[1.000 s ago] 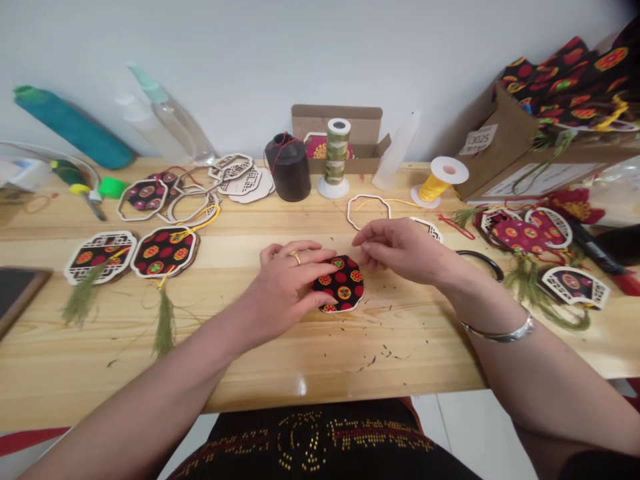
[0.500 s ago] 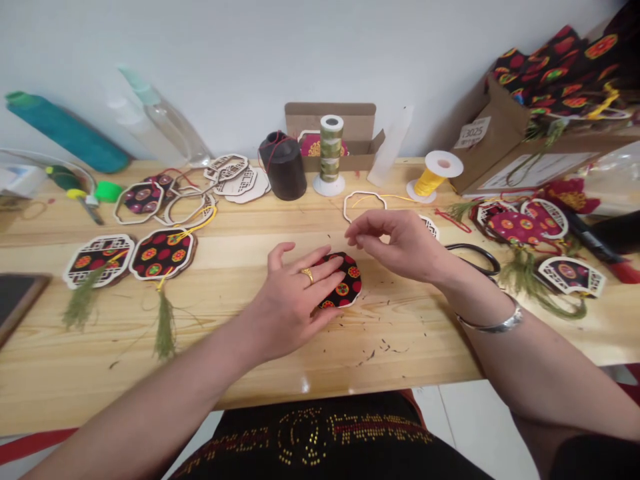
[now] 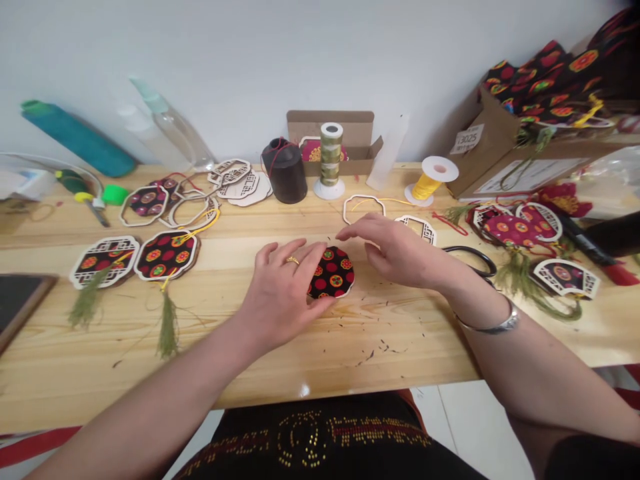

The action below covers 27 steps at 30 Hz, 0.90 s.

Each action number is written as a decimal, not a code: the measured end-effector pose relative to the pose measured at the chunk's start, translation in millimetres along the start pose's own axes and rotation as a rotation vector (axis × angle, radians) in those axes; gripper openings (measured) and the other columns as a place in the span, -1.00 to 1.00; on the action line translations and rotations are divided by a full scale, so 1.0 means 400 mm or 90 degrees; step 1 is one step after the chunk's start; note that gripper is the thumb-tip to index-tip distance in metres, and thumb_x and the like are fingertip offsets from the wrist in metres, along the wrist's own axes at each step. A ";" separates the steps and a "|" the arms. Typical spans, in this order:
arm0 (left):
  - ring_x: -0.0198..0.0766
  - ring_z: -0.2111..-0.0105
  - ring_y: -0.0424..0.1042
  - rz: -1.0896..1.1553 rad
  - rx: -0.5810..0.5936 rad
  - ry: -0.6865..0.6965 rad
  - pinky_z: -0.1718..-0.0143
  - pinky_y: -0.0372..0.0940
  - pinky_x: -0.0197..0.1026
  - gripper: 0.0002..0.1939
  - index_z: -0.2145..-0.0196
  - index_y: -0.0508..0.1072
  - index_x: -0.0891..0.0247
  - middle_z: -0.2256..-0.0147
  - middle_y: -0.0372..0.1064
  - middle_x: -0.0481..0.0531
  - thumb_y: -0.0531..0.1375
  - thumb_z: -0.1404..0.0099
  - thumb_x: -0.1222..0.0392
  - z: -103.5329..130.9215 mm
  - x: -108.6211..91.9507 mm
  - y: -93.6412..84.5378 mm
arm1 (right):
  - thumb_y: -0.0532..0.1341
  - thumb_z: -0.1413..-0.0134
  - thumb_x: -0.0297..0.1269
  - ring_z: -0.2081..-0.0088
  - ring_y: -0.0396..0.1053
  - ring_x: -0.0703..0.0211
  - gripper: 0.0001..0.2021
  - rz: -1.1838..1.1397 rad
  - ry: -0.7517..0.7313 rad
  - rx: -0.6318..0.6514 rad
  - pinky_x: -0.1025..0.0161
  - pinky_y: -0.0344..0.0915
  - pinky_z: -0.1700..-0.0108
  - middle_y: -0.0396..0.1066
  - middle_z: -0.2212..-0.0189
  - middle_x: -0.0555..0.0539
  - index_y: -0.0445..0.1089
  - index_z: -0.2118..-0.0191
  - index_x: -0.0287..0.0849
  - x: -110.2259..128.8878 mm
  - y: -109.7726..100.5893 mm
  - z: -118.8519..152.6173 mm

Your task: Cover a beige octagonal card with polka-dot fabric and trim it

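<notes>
A dark pendant piece [image 3: 336,275], covered in fabric with red and orange flower motifs and edged with pale wood, lies flat on the table in front of me. My left hand [image 3: 283,290], with a gold ring, holds its left side, the thumb along the lower edge and the index finger by the upper one. Part of the piece is hidden under those fingers. Just right of it hovers my right hand [image 3: 395,253], index finger stretched out and thumb apart, with nothing visible in it.
Two finished pendants with green tassels, one a plain-edged pendant [image 3: 167,255], lie at left. Behind stand a black thread cone [image 3: 284,172], a gold thread spool [image 3: 331,160] and a yellow thread spool [image 3: 427,185]. Black-handled scissors [image 3: 473,260] and a carton [image 3: 530,157] are at right.
My left hand has slid left off the pendant's face to its edge, uncovering more of the fabric. The right hand's fingers have opened out, with the index finger extending left.
</notes>
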<state>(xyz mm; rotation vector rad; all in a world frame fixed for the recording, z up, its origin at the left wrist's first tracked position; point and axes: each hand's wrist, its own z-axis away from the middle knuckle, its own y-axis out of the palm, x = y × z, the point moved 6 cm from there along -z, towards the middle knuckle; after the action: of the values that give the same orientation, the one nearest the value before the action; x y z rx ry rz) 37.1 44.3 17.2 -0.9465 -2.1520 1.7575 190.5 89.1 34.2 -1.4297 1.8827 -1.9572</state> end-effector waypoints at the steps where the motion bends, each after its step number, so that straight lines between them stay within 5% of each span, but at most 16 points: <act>1: 0.22 -0.14 0.28 0.001 -0.002 -0.004 -0.11 0.07 0.33 -0.34 -0.20 0.23 0.30 -0.06 0.42 0.32 0.24 -0.21 0.00 -0.001 0.001 -0.002 | -0.02 0.12 -0.70 0.07 0.36 0.12 -0.46 -0.014 -0.008 0.008 0.16 0.31 0.03 0.44 0.16 -0.14 0.42 0.04 -0.19 0.004 -0.001 0.001; 6: 0.23 -0.21 0.18 0.022 0.047 -0.010 -0.15 0.05 0.34 -0.25 -0.20 0.22 0.30 -0.17 0.30 0.31 0.29 -0.14 -0.08 -0.003 0.007 -0.003 | 0.01 0.15 -0.71 0.11 0.34 0.15 -0.58 -0.070 -0.081 0.101 0.21 0.32 0.06 0.45 0.25 -0.09 0.51 0.33 -0.16 0.033 0.008 0.006; 13: 0.18 -0.27 0.09 0.035 0.106 -0.029 -0.18 0.03 0.34 -0.29 -0.21 0.19 0.32 -0.18 0.30 0.29 0.26 -0.20 -0.01 0.001 0.013 0.014 | 0.06 0.03 -0.69 -0.02 0.15 -0.02 -0.49 0.078 -0.191 0.172 0.00 0.25 -0.02 0.45 -0.02 -0.07 0.51 0.05 -0.09 0.070 0.017 0.022; 20: 0.18 -0.21 0.17 0.057 0.056 0.032 -0.13 0.07 0.35 -0.65 0.03 0.46 0.19 -0.13 0.37 0.16 0.22 -0.26 0.04 0.004 0.001 0.001 | 0.04 0.05 -0.72 -0.03 0.16 0.01 -0.47 0.059 -0.167 0.201 0.08 0.26 -0.02 0.51 0.05 0.00 0.55 0.11 -0.07 0.056 0.010 0.023; 27: 0.01 0.02 0.29 0.103 -0.015 0.075 -0.03 0.19 0.18 -0.83 0.23 0.59 0.18 0.18 0.52 0.08 0.18 -0.29 0.22 0.004 -0.010 -0.018 | 0.06 0.11 -0.75 -0.07 0.20 0.08 -0.48 -0.061 -0.177 0.243 0.10 0.28 -0.06 0.56 0.14 0.06 0.59 0.28 -0.02 0.068 0.012 0.020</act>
<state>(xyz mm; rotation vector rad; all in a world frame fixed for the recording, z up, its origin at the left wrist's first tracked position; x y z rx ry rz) 36.9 40.2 24.4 -1.2295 -2.0795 1.7023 177.7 64.9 43.7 -1.5903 1.2670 -1.9018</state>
